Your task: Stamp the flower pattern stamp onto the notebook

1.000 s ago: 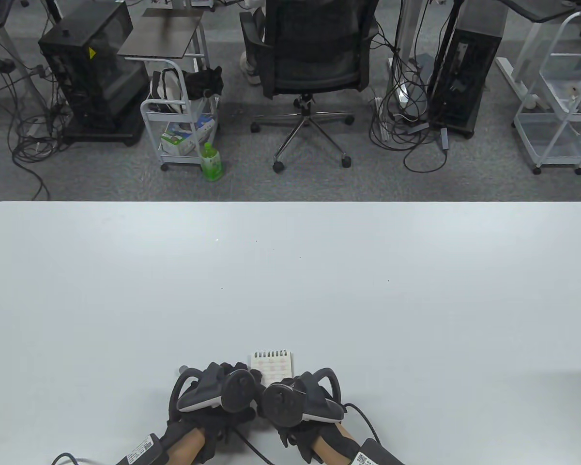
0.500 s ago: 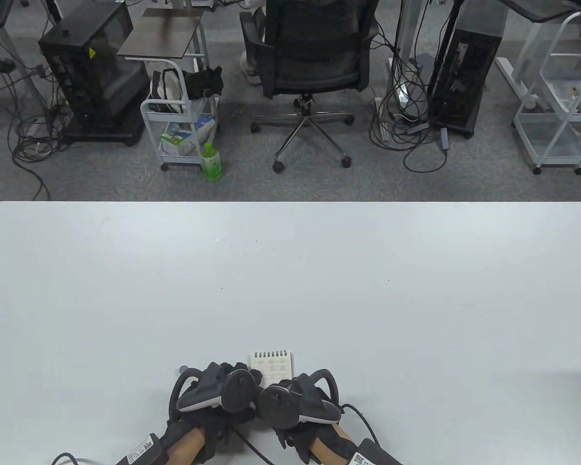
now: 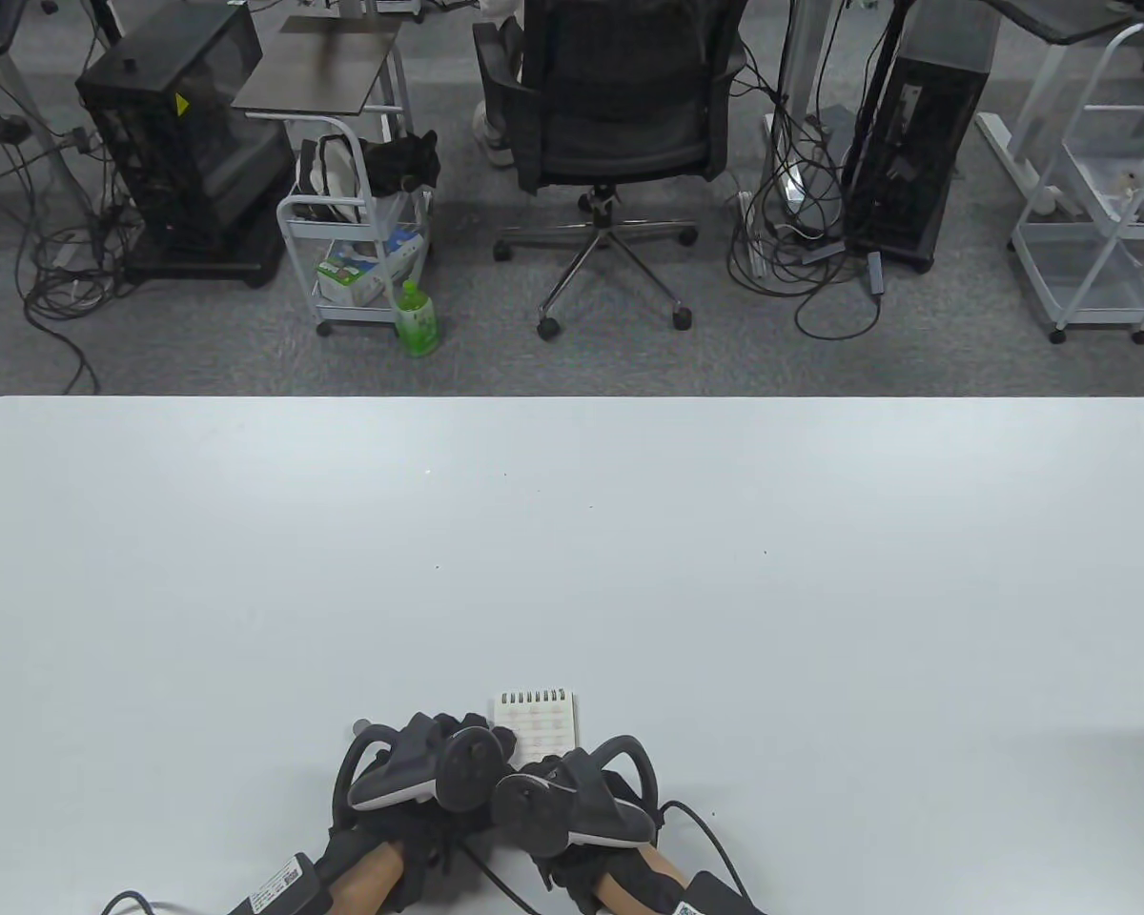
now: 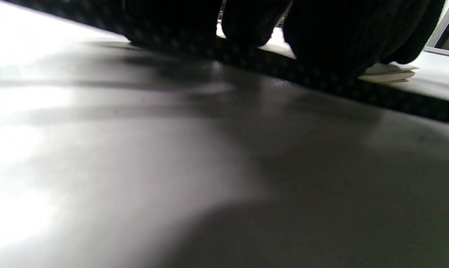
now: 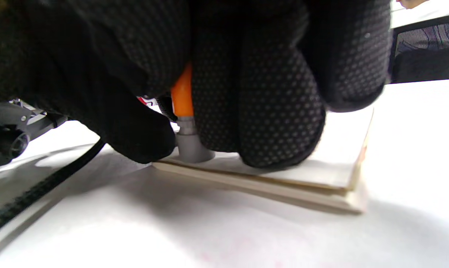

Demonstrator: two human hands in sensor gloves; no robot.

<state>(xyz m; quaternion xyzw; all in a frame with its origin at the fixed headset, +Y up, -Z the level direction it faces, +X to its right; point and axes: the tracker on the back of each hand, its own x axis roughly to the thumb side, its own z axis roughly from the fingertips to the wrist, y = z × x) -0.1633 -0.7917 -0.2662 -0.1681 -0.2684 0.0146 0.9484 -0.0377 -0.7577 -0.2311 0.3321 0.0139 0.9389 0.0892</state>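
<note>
Orange plastic shows between my right hand's (image 5: 224, 82) gloved fingers (image 5: 280, 111): that is the stamp (image 5: 185, 123), its grey base standing upright and pressed onto the top page of the notebook (image 5: 336, 167). I see my fingers curled round the stamp's body, gripping it, with the fingertips reaching down to the paper beside the base. The stamp meets the page near the notebook's near left corner, as the right wrist view shows it.

From the table view, the notebook (image 3: 543, 722) lies flat on the white table (image 3: 629, 572), close to the near edge and about midway along it, with its wire spiral on the far side. Faint pink marks in rows cover the part of the page I can see. My right hand (image 3: 572, 810) covers the notebook's near end; the stamp itself is hidden there under the tracker.

My left hand (image 3: 419, 777) sits just left of the notebook, close against my right hand. In the left wrist view the dark fingers (image 4: 321, 37) come down onto the table and the notebook's (image 4: 390, 72) stacked pages show just past them. Whether they press on the paper or hold anything, I cannot tell.
</note>
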